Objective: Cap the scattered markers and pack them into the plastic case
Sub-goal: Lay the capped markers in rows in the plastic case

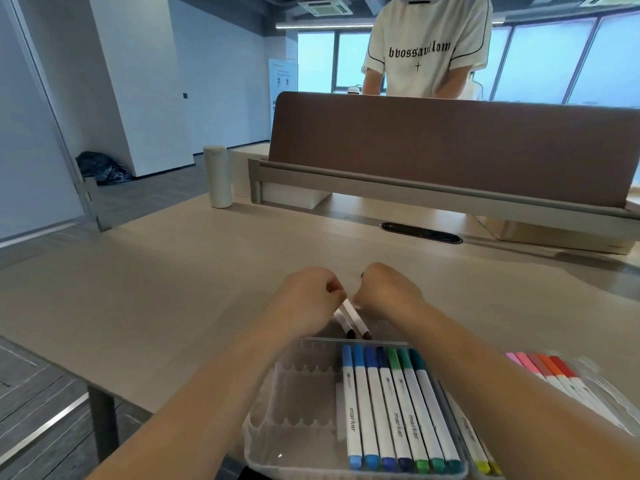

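A white cylindrical flask [217, 176] stands at ten o'clock on my worktop [156, 289]. At twelve a brown divider panel [450, 150] runs across, a black cable grommet [420, 232] before it, a person in a white T-shirt [429, 46] behind.
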Available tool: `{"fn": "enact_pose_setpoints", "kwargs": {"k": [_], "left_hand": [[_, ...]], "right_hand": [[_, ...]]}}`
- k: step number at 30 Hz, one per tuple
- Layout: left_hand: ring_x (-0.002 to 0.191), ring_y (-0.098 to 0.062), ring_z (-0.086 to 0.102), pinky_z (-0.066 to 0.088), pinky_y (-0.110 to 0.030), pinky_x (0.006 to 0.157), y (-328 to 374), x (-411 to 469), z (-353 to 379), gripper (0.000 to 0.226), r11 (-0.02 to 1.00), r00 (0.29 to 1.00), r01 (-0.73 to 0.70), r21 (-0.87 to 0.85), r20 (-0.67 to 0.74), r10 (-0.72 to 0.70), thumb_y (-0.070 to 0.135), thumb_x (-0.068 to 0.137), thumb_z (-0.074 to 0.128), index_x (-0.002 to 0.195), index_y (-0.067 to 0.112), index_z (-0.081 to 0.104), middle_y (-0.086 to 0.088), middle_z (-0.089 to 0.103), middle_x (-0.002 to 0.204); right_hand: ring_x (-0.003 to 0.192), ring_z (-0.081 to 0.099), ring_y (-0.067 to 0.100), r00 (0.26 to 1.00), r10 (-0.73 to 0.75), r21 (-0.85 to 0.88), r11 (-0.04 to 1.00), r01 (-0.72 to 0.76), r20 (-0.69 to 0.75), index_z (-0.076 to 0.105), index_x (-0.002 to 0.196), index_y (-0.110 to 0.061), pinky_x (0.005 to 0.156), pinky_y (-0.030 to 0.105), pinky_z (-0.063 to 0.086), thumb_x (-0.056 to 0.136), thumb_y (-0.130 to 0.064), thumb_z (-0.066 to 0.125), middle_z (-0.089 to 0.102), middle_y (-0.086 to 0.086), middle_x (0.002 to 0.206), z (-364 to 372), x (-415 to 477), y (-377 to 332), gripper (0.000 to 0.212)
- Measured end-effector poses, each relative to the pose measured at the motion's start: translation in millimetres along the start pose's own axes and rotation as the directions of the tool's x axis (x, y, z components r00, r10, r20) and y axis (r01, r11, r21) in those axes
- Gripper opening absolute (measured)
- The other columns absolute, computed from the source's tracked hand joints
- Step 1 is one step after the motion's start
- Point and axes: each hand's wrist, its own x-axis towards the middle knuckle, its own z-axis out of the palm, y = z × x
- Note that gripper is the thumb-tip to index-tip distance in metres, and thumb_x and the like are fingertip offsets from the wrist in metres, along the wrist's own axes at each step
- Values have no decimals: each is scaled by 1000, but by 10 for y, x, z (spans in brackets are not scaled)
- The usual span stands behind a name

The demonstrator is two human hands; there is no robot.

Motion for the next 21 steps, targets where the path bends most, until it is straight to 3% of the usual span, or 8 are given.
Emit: {"fn": "enact_pose_setpoints", "kwargs": {"k": [2, 4, 7, 10, 16, 21], "left_hand": [[91, -10, 59, 45, -42, 100, 27, 67, 29, 12, 1000, 1000, 2, 5, 23, -2, 32, 93, 55, 89, 33, 66, 12, 65, 94], [95, -11, 59, 40, -49, 106, 74, 130, 58, 12, 1000, 999, -1, -1, 35, 2, 34, 93, 54, 90, 34, 66, 12, 64, 94], [92, -9, 59, 48, -30, 89, 156, 235, 104, 18, 999, 998, -38, 6, 47, 37, 30, 95, 54, 102, 24, 70, 8, 65, 98], [89, -8, 59, 46, -24, 76, 227, 329, 157, 17, 997, 996, -66, 33, 60, 64, 29, 95, 55, 101, 22, 69, 6, 65, 97], [89, -9, 58, 45, -25, 75, 261, 386, 254, 17, 998, 996, -47, 34, 82, 44, 30, 96, 55, 105, 22, 68, 6, 64, 98], [93, -10, 60, 51, -29, 84, 268, 237, 180, 21, 1000, 999, -18, 23, 51, 17, 29, 96, 56, 109, 20, 68, 4, 65, 105]], "right_hand": [[77, 63, 19, 1000, 12, 20, 1000, -13, 19, 59, 81, -16, 78, 34, 56, 88, -24, 67, 64, 3, 82, -4, 41, 64, 14], [76, 62, 18, 999, 17, 33, 999, -19, 34, 57, 81, -16, 74, 32, 54, 89, -26, 67, 63, 2, 83, -14, 72, 132, 16], [76, 62, 19, 999, 17, 23, 1000, -16, -29, 60, 86, -17, 75, 34, 54, 88, -28, 67, 63, 1, 83, -59, 121, 252, 13], [75, 62, 19, 998, 9, -35, 999, -12, -70, 59, 81, -18, 64, 31, 49, 85, -26, 71, 62, 1, 80, -129, 150, 359, 14], [68, 59, 18, 999, -11, -132, 991, 5, -45, 57, 74, -18, 58, 29, 44, 85, -26, 72, 62, 1, 77, -129, 205, 414, 20], [74, 61, 18, 1000, -11, -54, 998, 13, 24, 57, 78, -16, 72, 31, 52, 90, -28, 65, 61, 2, 80, -209, 90, 314, 18]]}}
